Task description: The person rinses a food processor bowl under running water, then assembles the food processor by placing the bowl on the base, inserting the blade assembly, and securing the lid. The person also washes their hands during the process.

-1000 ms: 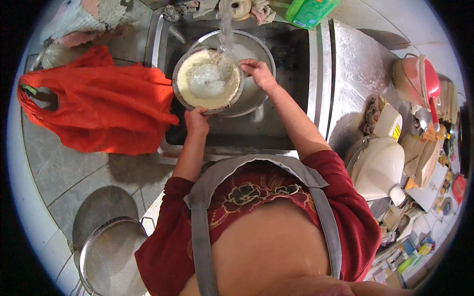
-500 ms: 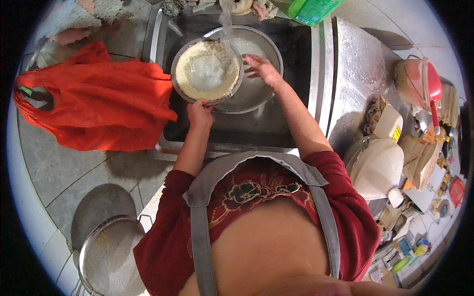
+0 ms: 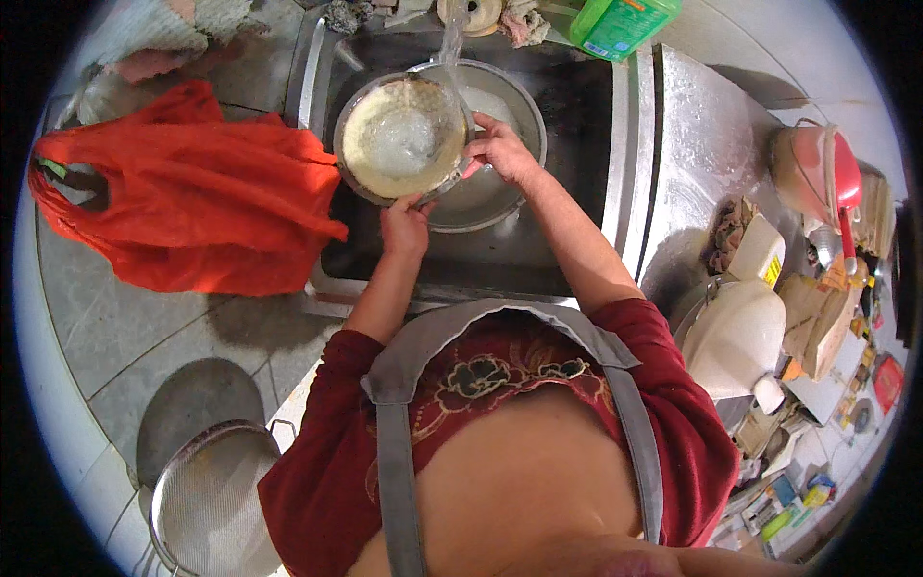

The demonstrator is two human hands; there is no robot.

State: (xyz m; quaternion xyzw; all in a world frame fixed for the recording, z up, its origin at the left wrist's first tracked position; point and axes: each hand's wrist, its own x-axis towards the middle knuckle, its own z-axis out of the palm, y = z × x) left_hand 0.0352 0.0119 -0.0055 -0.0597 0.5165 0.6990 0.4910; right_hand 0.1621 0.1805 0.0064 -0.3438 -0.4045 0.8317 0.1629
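A round metal bowl [image 3: 346, 171] with pale yellow contents and cloudy water is held over the sink [image 3: 577, 183]. My left hand [image 3: 405, 229] grips its near edge from below, fingers partly hidden under it. At the bowl's right edge, my right hand [image 3: 502, 154] closes its fingers and thumb on the rim. Running water [image 3: 451, 46] falls from the far side toward the bowl's upper right. Underneath and to the right, a larger metal basin [image 3: 538, 144] holding whitish water stands in the sink, partly covered by the bowl.
A red plastic bag [image 3: 212, 202] lies on the left counter. The mesh strainer [image 3: 216, 505] is at lower left. A green bottle [image 3: 623, 24] stands behind the sink; on the right are a bucket [image 3: 800, 168] with a red dipper [image 3: 846, 178] and a white container [image 3: 735, 332].
My right hand has moved left from beside the bowl and taken hold of its rim. The left hand has shifted slightly right along the near edge.
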